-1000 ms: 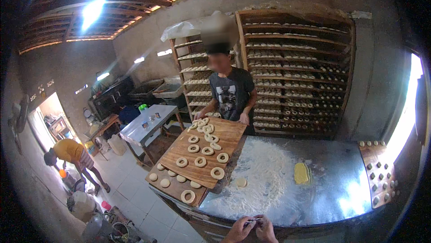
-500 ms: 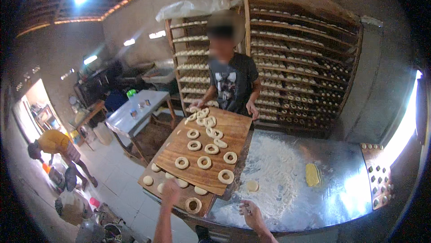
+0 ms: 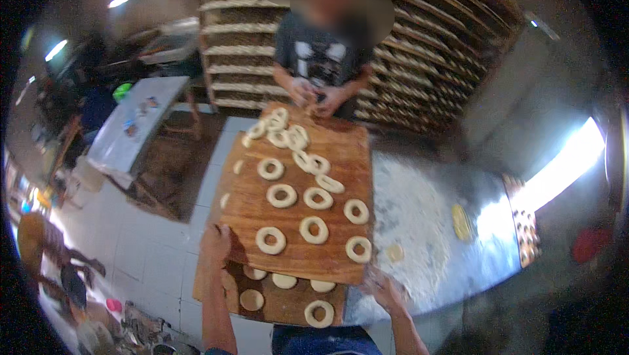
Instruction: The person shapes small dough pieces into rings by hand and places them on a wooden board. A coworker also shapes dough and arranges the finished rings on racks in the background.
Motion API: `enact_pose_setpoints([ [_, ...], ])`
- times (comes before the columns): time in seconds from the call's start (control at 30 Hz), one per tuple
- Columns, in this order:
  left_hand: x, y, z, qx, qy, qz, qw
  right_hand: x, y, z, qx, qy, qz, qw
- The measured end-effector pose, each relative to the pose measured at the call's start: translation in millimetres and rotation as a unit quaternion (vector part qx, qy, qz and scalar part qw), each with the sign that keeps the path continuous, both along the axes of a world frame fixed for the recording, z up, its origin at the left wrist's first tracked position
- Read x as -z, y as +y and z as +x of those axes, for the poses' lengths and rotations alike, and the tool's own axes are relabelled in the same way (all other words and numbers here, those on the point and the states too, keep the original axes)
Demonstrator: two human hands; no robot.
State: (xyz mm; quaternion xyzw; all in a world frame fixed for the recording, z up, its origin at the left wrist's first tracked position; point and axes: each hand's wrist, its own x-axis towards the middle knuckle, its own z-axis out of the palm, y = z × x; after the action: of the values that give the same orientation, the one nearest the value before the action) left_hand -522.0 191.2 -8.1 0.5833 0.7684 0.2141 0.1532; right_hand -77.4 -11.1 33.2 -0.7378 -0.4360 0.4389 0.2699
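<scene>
A wooden board (image 3: pixel 262 207) lies tilted over a second, lower board, carrying several rings of dough. My left hand (image 3: pixel 215 243) is closed at the board's left edge near its front corner. At the front right corner is my right hand (image 3: pixel 386 289); blur hides whether its fingers grip the wood. Toward the far end the dough rings (image 3: pixel 278 137) overlap in a heap, while nearer ones lie apart. Below, the lower board (image 3: pixel 282 302) shows its front part, with round dough pieces (image 3: pixel 284 281) and a dough ring (image 3: pixel 319 314) on it.
A co-worker (image 3: pixel 321 53) stands at the board's far end, hands together near its edge. Right is a metal table (image 3: pixel 426 283) with flour, a flat dough piece (image 3: pixel 394 252) and a yellow lump (image 3: pixel 462 222). Laden racks (image 3: pixel 239 57) stand behind; a small table (image 3: pixel 141 119) stands left.
My left hand has moved to the upper board's left edge, and my right hand to its front right corner. The co-worker's hands have come together. The view has tipped down.
</scene>
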Motion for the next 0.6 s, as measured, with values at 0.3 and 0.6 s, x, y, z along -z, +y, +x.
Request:
enact_pose_setpoints([
  [0.3, -21, 23, -21, 0.023, 0.049, 0.027, 0.998, 13, 12, -24, 0.037, 0.061, 0.024, 0.997],
  [0.6, -45, -68, 263, 0.355, -0.101, 0.145, 0.918, 42, 68, -12, 0.081, -0.124, 0.189, 0.971],
])
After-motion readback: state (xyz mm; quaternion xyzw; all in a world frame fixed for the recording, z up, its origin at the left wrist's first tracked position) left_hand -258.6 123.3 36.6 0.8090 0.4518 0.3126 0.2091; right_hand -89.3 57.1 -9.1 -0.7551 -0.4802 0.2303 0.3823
